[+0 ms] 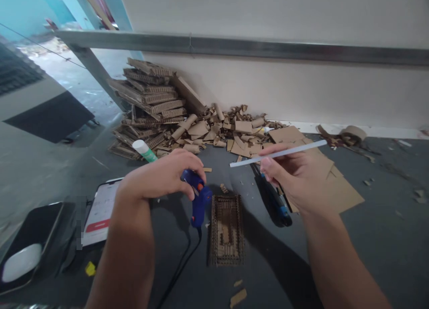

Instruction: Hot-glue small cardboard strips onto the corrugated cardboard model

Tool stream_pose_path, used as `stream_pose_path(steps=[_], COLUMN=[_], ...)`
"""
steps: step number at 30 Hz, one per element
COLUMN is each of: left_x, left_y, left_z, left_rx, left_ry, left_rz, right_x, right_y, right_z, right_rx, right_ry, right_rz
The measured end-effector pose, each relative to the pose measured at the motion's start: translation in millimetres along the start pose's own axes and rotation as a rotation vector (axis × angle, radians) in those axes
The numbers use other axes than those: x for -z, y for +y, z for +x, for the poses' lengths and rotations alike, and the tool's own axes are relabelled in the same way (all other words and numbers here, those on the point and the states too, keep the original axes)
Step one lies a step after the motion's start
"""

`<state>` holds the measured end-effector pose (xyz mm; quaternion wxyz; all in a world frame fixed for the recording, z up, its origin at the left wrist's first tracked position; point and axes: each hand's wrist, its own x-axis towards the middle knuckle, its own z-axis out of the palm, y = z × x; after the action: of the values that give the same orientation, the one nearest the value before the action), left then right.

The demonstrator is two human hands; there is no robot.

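Observation:
My left hand (pixel 182 170) is closed around the body of a blue hot glue gun (pixel 200 206), whose cord runs down toward the table's near edge. Between the thumb and fingers of my right hand (pixel 290 170) is a long whitish glue stick (pixel 279 153), tilted up to the right and apart from the gun. A small rectangular piece built of corrugated cardboard strips (pixel 227 228) lies on the dark table, just right of the gun. Under my right hand rests a black and blue tool (pixel 276 202), partly hidden, its kind unclear.
Stacked corrugated cardboard panels (pixel 150 99) and a heap of scraps (pixel 231 128) lie along the wall. Flat cardboard sheets (pixel 342 188) are at right. A white and green tube (pixel 144 150), a lit phone (pixel 100 213) and a dark phone-like object (pixel 30 237) are at left.

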<state>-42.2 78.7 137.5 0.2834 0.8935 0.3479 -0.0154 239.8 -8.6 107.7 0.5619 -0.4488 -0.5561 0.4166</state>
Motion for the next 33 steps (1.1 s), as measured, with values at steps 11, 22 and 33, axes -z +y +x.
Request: stream_pose_path(steps=[11, 22, 33], left_x=[3.1, -3.9, -4.5], left_y=[7.7, 2.7, -0.2], left_z=[-8.9, -3.7, 0.4], left_rx=[-0.103, 0.017, -0.046], left_ry=[0.079, 0.224, 0.23], left_rz=[0.026, 0.202, 0.169], right_x=[-12.5, -18.7, -27.1], right_y=[-6.0, 16.4, 22.7], right_z=[-8.3, -2.0, -3.6], right_rx=[0.066, -0.074, -0.06], right_ry=[-0.104, -0.172, -0.186], right_rz=[-0.054, -0.032, 0.012])
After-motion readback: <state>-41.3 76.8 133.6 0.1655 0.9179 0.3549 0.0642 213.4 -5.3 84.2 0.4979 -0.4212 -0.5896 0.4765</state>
